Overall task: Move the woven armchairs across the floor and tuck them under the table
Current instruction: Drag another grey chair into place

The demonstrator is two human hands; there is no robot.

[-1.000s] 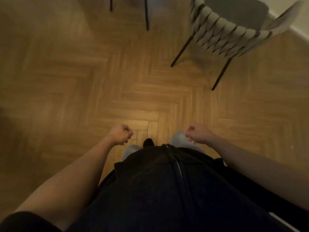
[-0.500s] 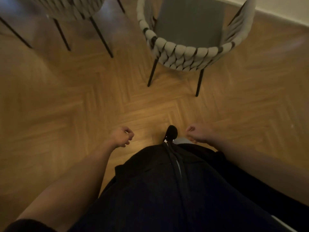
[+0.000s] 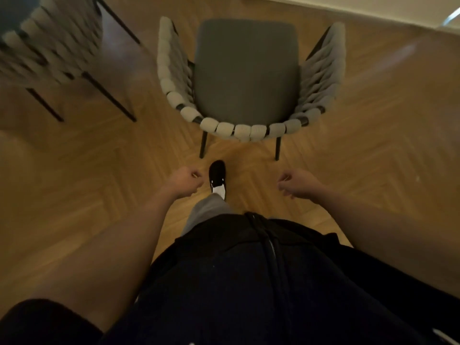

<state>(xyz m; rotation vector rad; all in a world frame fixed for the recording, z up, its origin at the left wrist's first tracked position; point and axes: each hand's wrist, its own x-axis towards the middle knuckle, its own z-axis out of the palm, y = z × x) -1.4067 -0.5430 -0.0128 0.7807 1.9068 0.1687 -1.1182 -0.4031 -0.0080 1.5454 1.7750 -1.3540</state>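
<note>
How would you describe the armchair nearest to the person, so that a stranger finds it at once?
Start from the pale wall along the top of the wooden floor. Directly ahead of the person's black shoe stands a woven armchair, its curved back toward the person. Unlike the blurred second armchair at upper left, its whole grey seat cushion is visible.

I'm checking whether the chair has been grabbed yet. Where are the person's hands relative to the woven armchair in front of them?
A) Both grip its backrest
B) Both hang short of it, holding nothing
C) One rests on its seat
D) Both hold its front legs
B: the left hand and right hand are loosely curled above the floor, short of the woven armchair backrest, touching nothing.
</note>
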